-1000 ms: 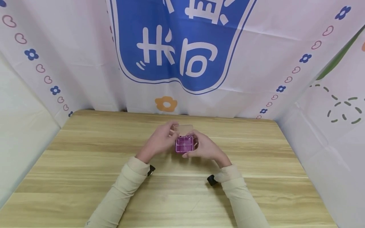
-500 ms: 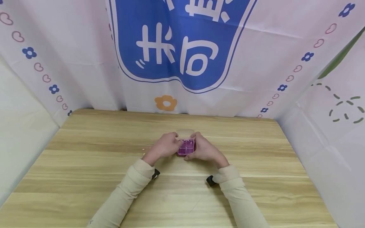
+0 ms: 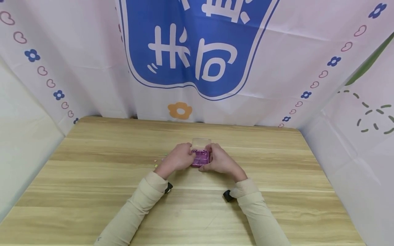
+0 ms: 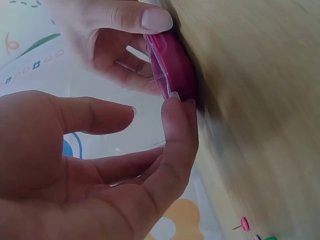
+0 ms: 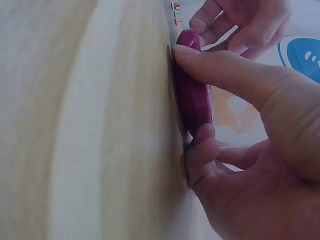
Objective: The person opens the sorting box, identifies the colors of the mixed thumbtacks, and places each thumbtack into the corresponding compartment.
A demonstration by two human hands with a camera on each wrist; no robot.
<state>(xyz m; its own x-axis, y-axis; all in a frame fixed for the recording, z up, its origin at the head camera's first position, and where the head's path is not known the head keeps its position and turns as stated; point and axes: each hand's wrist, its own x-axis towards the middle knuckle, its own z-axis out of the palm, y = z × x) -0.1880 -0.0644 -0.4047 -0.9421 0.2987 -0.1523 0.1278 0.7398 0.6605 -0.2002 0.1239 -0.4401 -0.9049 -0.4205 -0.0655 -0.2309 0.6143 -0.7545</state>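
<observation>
A small magenta compartment box (image 3: 201, 159) stands on the table with its clear lid (image 3: 201, 143) raised toward the back. My right hand (image 3: 222, 161) grips the box's right side, thumb at the front and fingers at the back; the right wrist view shows the thumb on its magenta wall (image 5: 194, 97). At the left end is my left hand (image 3: 178, 157), its fingertips (image 4: 172, 97) touching the box's edge while the thumb (image 4: 112, 117) stays apart from it. The compartments that show hold nothing visible.
Several push pins lie on the wooden table (image 3: 107, 177) left of my left hand, among them a pink push pin (image 4: 244, 223) and a green one. A printed curtain (image 3: 147, 106) hangs along the table's back edge.
My left hand has come down from beside the raised lid to the box's left end. The box has shifted slightly nearer, and pins behind the left wrist now show.
</observation>
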